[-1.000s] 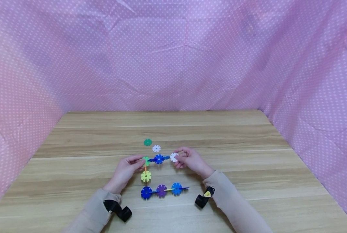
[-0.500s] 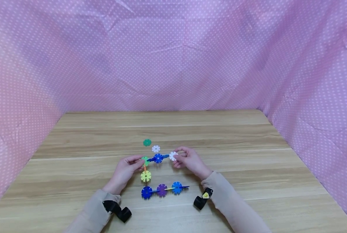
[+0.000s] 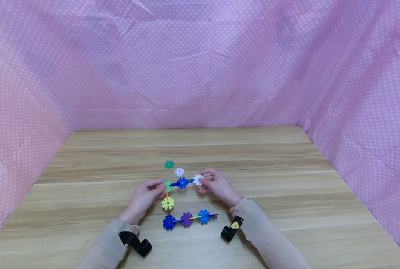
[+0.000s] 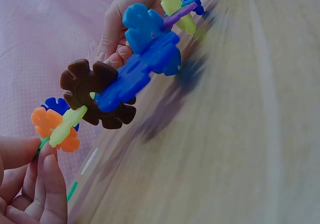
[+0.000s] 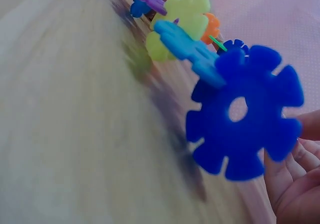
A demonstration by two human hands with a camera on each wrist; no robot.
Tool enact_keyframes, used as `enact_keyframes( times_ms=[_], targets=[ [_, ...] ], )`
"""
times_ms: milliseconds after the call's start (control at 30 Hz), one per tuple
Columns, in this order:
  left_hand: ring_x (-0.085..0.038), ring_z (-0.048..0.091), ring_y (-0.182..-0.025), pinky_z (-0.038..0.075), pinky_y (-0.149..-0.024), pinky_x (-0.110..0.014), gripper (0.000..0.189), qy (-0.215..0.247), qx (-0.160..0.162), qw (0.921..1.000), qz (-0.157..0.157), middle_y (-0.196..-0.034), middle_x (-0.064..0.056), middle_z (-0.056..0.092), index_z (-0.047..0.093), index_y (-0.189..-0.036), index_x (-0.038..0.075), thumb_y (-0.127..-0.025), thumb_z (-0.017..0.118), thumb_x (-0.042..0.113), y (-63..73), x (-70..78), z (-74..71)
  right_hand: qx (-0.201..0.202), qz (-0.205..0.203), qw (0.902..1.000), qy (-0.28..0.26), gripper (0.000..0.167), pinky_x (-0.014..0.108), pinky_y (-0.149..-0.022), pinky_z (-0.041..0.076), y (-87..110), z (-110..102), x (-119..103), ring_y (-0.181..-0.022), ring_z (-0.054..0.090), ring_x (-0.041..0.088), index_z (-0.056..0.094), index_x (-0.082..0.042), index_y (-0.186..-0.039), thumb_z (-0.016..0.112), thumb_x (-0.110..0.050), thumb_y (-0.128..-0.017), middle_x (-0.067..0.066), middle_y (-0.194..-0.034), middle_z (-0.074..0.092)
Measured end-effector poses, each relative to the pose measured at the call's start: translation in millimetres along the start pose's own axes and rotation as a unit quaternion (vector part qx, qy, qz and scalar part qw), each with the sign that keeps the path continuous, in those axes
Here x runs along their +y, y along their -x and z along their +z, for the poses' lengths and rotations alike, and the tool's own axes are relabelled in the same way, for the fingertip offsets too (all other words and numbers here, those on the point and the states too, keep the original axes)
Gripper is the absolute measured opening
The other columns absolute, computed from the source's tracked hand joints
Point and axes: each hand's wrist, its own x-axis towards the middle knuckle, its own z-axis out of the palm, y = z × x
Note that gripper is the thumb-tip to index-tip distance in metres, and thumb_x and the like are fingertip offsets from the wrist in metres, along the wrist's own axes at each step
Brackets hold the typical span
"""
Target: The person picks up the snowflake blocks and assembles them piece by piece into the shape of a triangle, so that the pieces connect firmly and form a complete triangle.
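Note:
A chain of notched plastic snowflake discs bends like a C over the table. At its far left corner my left hand pinches a light green disc. My right hand pinches a white disc by its right side; the white disc meets the blue piece at the end of the far row. Between the hands is a blue disc. A yellow disc forms the left side. The near row holds a dark blue, a purple and a brighter blue disc. Left wrist view adds a brown disc and an orange disc.
Beyond the chain, a loose green disc and a loose white disc lie flat on the wooden table. Pink dotted cloth hangs behind the table and at both sides.
My right hand has shifted slightly left with the white disc, closer to the blue piece at the row's end. My left hand keeps nearly the same place on the light green disc.

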Motion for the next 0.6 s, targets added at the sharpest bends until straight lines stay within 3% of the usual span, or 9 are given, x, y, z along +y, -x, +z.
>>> enact_keyframes(
  times_ms=[367, 600],
  targets=[
    [-0.007, 0.065, -0.073, 0.056, -0.07, -0.019, 0.028, -0.04, 0.009, 0.9991, -0.014, -0.099, -0.012, 0.07, 0.063, -0.114, -0.007, -0.087, 0.065, 0.003, -2.5, -0.1, 3.0, 0.026, 0.004, 0.9996, -0.006, 0.023, 0.02, -0.059, 0.055, -0.3, 3.9, 7.0, -0.059, 0.061, 0.009, 0.055, 0.01, -0.113, 0.055, 0.004, -0.091, 0.011, -0.073, 0.069],
    [-0.008, 0.064, -0.07, 0.055, -0.066, -0.019, 0.027, -0.061, 0.011, 0.998, -0.015, -0.094, -0.01, 0.071, 0.065, -0.112, -0.006, -0.086, 0.065, 0.002, -2.3, -0.5, 1.6, 0.032, 0.0, 0.9995, -0.006, 0.023, 0.02, -0.058, 0.055, -0.6, 6.5, 8.1, -0.059, 0.061, 0.009, 0.055, 0.01, -0.112, 0.057, 0.005, -0.09, 0.014, -0.074, 0.07]
  ],
)
